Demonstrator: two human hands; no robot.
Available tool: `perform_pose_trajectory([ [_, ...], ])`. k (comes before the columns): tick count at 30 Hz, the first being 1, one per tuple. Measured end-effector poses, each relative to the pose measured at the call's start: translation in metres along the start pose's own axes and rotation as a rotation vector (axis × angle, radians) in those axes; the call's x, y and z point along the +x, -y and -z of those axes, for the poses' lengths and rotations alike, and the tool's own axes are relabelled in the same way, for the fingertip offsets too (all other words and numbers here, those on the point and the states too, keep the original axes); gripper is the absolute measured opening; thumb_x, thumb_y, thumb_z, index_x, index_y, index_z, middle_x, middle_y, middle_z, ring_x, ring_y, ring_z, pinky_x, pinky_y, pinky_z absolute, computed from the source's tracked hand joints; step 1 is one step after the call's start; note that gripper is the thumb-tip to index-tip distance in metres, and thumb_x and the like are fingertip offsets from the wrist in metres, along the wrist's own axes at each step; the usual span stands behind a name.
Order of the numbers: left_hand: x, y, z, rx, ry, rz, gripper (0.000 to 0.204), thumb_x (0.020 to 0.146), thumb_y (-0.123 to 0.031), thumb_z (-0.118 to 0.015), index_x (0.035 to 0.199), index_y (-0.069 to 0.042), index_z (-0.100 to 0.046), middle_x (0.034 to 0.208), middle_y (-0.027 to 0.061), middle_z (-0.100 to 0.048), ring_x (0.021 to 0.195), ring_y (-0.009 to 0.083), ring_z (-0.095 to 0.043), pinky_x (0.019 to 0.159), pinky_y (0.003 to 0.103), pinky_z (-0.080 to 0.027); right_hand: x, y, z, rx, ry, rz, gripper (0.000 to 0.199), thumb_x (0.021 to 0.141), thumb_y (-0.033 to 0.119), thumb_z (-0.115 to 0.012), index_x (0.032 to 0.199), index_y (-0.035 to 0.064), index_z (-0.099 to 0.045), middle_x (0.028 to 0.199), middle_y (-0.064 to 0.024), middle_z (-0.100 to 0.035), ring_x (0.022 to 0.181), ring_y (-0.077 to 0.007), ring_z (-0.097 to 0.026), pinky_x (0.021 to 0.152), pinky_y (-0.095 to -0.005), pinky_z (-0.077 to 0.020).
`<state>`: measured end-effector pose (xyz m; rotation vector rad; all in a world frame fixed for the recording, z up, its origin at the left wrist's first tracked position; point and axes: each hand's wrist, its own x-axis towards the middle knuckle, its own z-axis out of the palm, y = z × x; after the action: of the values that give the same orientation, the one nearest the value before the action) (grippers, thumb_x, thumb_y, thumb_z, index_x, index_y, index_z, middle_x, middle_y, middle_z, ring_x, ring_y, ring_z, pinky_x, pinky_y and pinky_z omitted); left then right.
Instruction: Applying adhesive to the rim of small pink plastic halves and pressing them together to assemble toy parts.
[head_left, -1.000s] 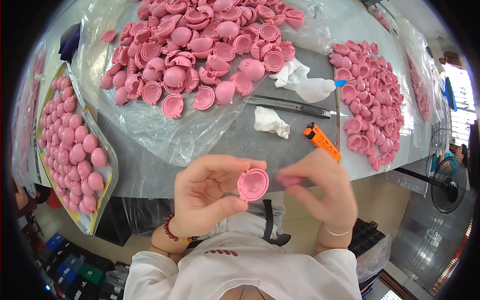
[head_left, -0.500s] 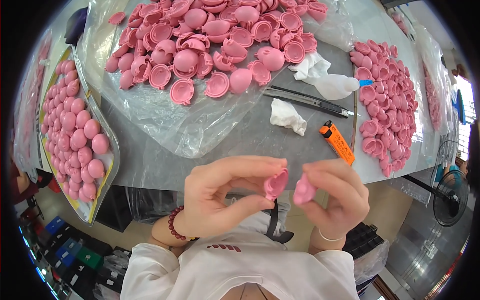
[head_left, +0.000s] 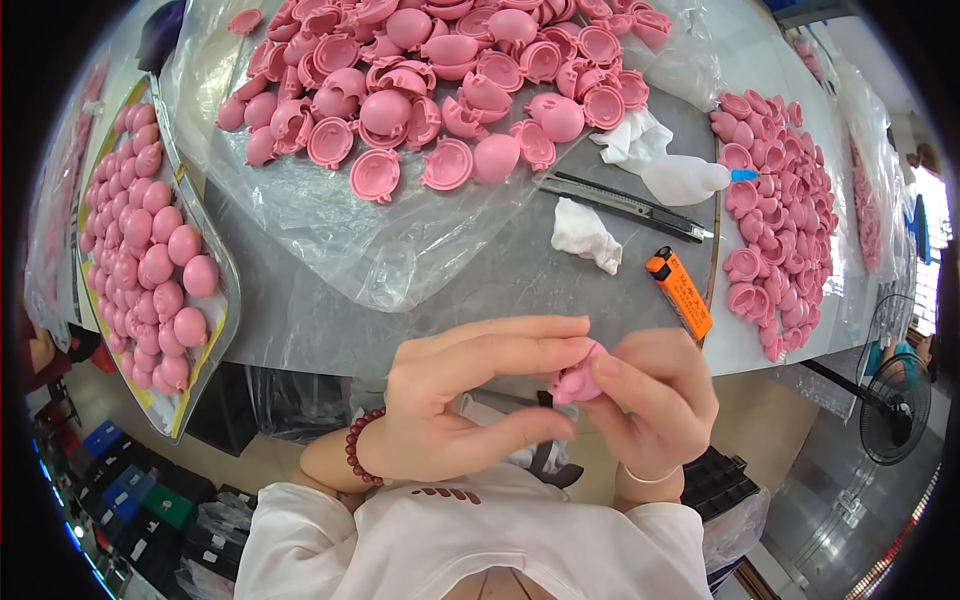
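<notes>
Shell point(head_left: 577, 385), held by the table's point(head_left: 500, 285) 6 o'clock edge, could drop floorward if squeezed off centre. Left hand point(head_left: 450, 400): a finger seems to touch its 12 o'clock side, thumb apart, so pressure there could tilt it. Right hand point(head_left: 655, 400): finger and thumb pinch it. Cutter point(head_left: 625, 207), 12 o'clock from that hand, could nick a careless reach.

Tan floor point(head_left: 765, 412) shows below the near edge of the grey surface point(head_left: 480, 285). Beyond its right edge are a black fan point(head_left: 893, 410) and bright window point(head_left: 932, 200).
</notes>
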<state>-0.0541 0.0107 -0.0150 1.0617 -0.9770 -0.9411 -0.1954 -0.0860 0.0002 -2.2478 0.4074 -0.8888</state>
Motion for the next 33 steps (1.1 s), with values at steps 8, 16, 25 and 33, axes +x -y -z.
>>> perform_pose_trajectory([
  [8,0.000,-0.002,0.003,-0.090,-0.130,0.020,0.051,0.051,-0.004,-0.077,0.096,0.006,-0.055,0.094,0.0212,-0.057,0.078,0.0207,-0.057,0.070,0.029,-0.045,0.006,-0.004,0.018,-0.054,-0.129,0.082,0.023,0.069,0.001,-0.059,0.090,-0.0016,-0.051,0.077,-0.0090,-0.055,0.062,-0.0143,-0.049,0.054,-0.0270,-0.0401],
  [16,0.000,-0.001,0.015,-0.024,0.016,-0.104,0.046,0.052,-0.005,-0.077,0.093,0.006,-0.058,0.085,0.0183,-0.060,0.075,0.0186,-0.057,0.065,0.026,-0.047,0.061,-0.052,0.045,-0.157,-0.178,-0.337,0.043,0.064,0.006,-0.065,0.103,-0.0016,-0.051,0.088,-0.0048,-0.053,0.072,-0.0105,-0.047,0.062,-0.0208,-0.0363],
  [25,0.000,0.007,0.008,-0.849,-0.064,0.133,0.052,0.064,-0.042,-0.068,0.091,-0.003,-0.049,0.079,0.0154,-0.058,0.072,0.0239,-0.056,0.059,0.030,-0.046,0.055,-0.036,0.042,0.054,-0.331,-0.356,0.029,0.072,0.016,-0.059,0.091,-0.0040,-0.050,0.077,-0.0113,-0.058,0.063,-0.0118,-0.052,0.056,-0.0201,-0.0411],
  [33,0.000,-0.002,0.009,-1.004,0.124,0.329,0.054,0.067,-0.040,-0.067,0.098,-0.002,-0.046,0.077,0.0149,-0.058,0.074,0.0270,-0.058,0.061,0.034,-0.046,0.011,-0.007,0.006,0.496,-0.357,-0.367,0.037,0.080,0.030,-0.050,0.095,-0.0027,-0.043,0.074,-0.0192,-0.055,0.053,-0.0177,-0.052,0.044,-0.0236,-0.0417],
])
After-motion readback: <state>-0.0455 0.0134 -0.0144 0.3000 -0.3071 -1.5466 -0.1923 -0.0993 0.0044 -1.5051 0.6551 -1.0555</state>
